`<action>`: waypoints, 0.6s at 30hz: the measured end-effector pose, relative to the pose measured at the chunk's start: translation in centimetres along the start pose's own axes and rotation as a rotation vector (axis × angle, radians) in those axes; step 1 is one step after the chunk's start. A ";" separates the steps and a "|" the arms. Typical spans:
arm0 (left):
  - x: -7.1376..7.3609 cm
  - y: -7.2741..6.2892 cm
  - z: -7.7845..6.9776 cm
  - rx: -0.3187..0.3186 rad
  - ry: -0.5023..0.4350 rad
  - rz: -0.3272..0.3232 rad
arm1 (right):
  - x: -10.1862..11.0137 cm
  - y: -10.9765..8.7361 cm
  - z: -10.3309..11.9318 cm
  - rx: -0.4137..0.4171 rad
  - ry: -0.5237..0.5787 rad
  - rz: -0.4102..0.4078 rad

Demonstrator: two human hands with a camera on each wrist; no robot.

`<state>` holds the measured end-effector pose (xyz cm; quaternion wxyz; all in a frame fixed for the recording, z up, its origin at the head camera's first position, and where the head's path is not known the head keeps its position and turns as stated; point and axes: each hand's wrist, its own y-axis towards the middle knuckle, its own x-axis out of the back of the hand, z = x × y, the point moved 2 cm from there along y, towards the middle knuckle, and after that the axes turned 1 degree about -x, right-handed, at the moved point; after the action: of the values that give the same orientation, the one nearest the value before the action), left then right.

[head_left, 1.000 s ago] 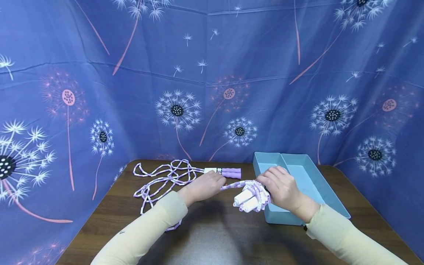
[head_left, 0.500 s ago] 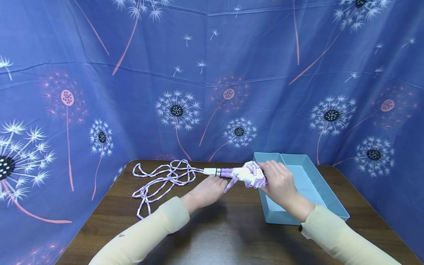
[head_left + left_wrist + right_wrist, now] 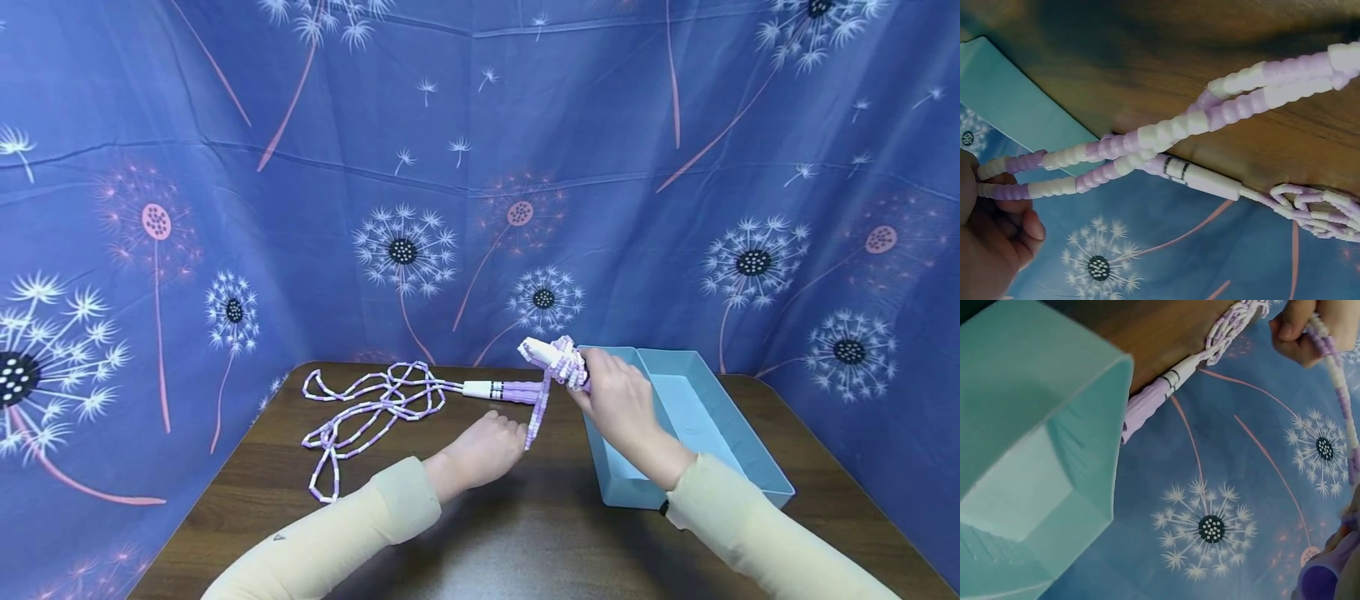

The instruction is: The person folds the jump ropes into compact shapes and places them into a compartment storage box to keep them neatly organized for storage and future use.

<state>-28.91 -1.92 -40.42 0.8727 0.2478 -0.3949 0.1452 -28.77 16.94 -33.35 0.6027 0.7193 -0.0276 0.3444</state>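
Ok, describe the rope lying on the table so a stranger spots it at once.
Start at the brown table before the blue dandelion-print cloth. In the head view, left of the light-blue tray and near the table's far edge, lies a purple-and-white beaded rope. Unlike the bundled lookalike held in the right grip, it spreads in loose loops.
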 end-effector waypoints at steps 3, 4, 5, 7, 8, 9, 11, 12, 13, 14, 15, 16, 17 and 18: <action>0.5 -0.1 -0.4 0.005 0.001 0.011 | -0.4 0.0 -0.1 -0.006 -0.025 0.000; 0.7 -0.1 -0.5 0.010 0.001 0.008 | -0.6 -0.1 -0.2 0.000 -0.040 -0.004; 0.9 -0.2 -0.6 0.013 -0.001 0.008 | -0.7 -0.1 -0.2 0.008 -0.055 -0.011; 1.2 -0.3 -0.9 0.020 -0.003 0.005 | -0.9 -0.2 -0.4 0.026 -0.089 -0.026; 1.4 -0.3 -1.0 0.022 -0.003 0.001 | -1.0 -0.2 -0.5 0.038 -0.109 -0.036; 1.5 -0.3 -1.1 0.025 -0.004 -0.003 | -1.2 -0.3 -0.6 0.052 -0.130 -0.046; 1.8 -0.4 -1.4 0.037 -0.011 -0.012 | -1.4 -0.3 -0.7 0.075 -0.172 -0.060; 1.9 -0.4 -1.5 0.045 -0.014 -0.019 | -1.4 -0.3 -0.8 0.088 -0.192 -0.063; 2.1 -0.4 -1.5 0.050 -0.018 -0.026 | -1.5 -0.4 -0.8 0.100 -0.214 -0.062; 2.2 -0.5 -1.6 0.057 -0.020 -0.036 | -1.6 -0.4 -0.8 0.112 -0.235 -0.062; 2.3 -0.5 -1.7 0.066 -0.024 -0.045 | -1.6 -0.4 -0.9 0.124 -0.256 -0.059; 2.5 -0.6 -1.7 0.073 -0.029 -0.055 | -1.6 -0.4 -0.9 0.134 -0.280 -0.056; 2.6 -0.6 -1.8 0.081 -0.034 -0.064 | -1.7 -0.4 -0.9 0.143 -0.303 -0.051; 2.7 -0.7 -1.8 0.090 -0.039 -0.073 | -1.7 -0.5 -1.0 0.150 -0.323 -0.047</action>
<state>-25.75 -1.32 -39.59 0.8575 0.3040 -0.3956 0.1258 -30.28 17.28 -34.59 0.5428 0.8087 -0.0817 0.2113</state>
